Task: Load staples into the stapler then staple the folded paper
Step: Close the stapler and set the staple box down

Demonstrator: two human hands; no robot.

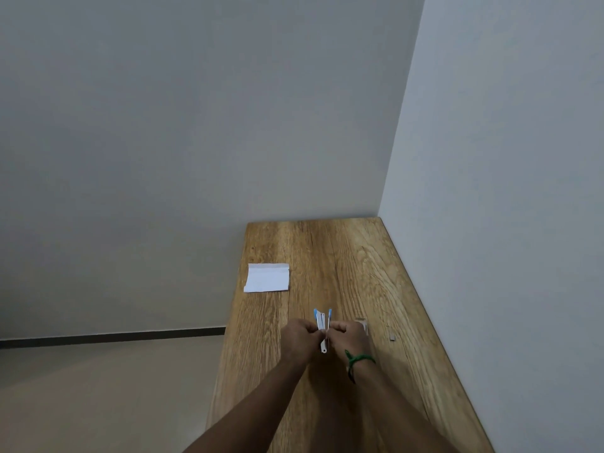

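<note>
A small blue and silver stapler (322,322) is held up over the wooden table (343,256), its two arms spread apart and pointing away from me. My left hand (299,338) grips its left side and my right hand (349,336) grips its right side. A silver metal piece pokes out below my fingers. The folded white paper (268,277) lies flat near the table's left edge, well beyond my hands. A small staple box (362,323) sits just behind my right hand, partly hidden. A tiny strip of staples (392,337) lies to the right.
The table stands in a corner, with a wall along its right side and another at its far end. Its left edge drops to a beige floor (98,387). A green band is around my right wrist.
</note>
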